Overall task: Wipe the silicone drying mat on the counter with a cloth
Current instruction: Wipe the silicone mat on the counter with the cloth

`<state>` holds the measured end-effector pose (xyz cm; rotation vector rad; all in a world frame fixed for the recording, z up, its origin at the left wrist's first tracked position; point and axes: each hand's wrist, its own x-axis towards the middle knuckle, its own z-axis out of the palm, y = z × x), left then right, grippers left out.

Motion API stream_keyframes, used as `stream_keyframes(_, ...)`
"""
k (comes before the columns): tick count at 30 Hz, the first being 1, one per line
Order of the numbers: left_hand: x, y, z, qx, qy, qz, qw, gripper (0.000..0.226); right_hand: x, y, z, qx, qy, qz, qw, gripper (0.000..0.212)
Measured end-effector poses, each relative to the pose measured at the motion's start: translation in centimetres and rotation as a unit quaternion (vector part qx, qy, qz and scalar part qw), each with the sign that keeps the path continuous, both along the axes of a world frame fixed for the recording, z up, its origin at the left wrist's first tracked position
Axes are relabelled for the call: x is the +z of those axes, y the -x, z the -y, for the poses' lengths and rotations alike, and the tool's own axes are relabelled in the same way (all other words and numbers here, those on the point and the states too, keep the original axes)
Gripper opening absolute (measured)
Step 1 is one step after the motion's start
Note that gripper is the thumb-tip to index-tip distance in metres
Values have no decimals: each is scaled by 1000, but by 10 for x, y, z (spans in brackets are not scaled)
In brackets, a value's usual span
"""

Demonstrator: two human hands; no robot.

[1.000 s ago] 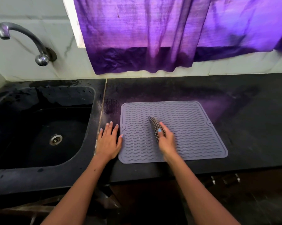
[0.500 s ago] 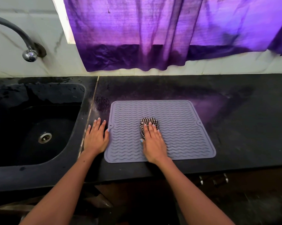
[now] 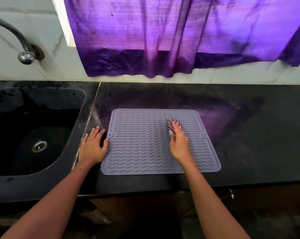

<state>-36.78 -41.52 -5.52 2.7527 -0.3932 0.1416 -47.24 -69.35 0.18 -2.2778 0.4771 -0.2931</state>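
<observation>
A grey silicone drying mat [image 3: 142,149] with wavy ridges lies flat on the black counter [image 3: 258,135]. My right hand [image 3: 179,144] is on the mat's right-centre part and holds a small checkered cloth [image 3: 171,123] against it, with the cloth sticking out past my fingertips. My left hand [image 3: 94,147] lies flat on the counter with its fingers spread, its thumb touching the mat's left edge.
A black sink [image 3: 33,131] with a metal drain sits to the left, under a curved tap [image 3: 24,56] on the tiled wall. A purple curtain [image 3: 180,37] hangs behind the counter. The counter's front edge runs just below the mat.
My right hand has slid the cloth from the mat's middle toward its right and far side. My left hand has stayed beside the mat's left edge.
</observation>
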Motion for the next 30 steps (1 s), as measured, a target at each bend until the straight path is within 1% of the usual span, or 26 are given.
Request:
stream_keyframes(2,-1,-1,-1,0,-3,4,1000,74,-20,3,-5,44,135,-82,986,56)
stream_keyframes(3,-1,-1,0,0,-2,7,1000,75,-29,4,-7,58,185,-110,975,58)
stream_keyframes(4,-1,-1,0,-1,-2,8,1000,76,-35,5,-9,62,216,-119,967,59)
stream_keyframes(6,-2,-1,0,0,-2,12,1000,77,-40,5,-9,62,233,-116,963,60)
stream_keyframes(10,-3,0,1,5,1,18,1000,78,-37,3,1,91,219,-110,965,59)
stream_keyframes(12,-1,0,1,7,6,18,1000,78,-35,3,5,102,179,-82,975,55)
stream_keyframes(13,0,1,1,5,7,17,1000,79,-33,3,7,95,136,-58,984,52)
stream_keyframes(15,0,1,1,5,9,17,1000,79,-26,3,11,37,-1,1,999,47)
stream_keyframes(16,1,1,1,6,10,16,1000,79,-19,3,13,-11,-87,24,996,45)
stream_keyframes(17,1,1,1,5,9,14,1000,79,-12,2,17,-58,-161,45,984,44)
stream_keyframes(18,0,1,1,5,9,12,1000,79,-7,-1,21,-100,-203,65,972,44)
stream_keyframes(19,0,1,1,5,9,11,1000,79,-4,-3,25,-127,-204,78,968,44)
stream_keyframes(20,0,1,1,6,10,12,1000,79,0,-5,30,-138,-172,82,972,46)
stream_keyframes(22,1,0,2,7,12,12,1000,79,0,-9,41,-125,-64,65,988,50)
stream_keyframes(24,2,1,2,7,13,12,1000,79,-8,-12,52,-73,43,-12,996,53)
stream_keyframes(26,1,1,2,8,11,14,1000,79,-21,-13,59,-14,132,-119,984,59)
stream_keyframes(27,0,0,2,8,8,15,1000,79,-26,-13,61,6,167,-155,974,62)
stream_keyframes(30,-2,-1,2,9,0,22,1000,77,-33,-15,63,25,208,-187,960,66)
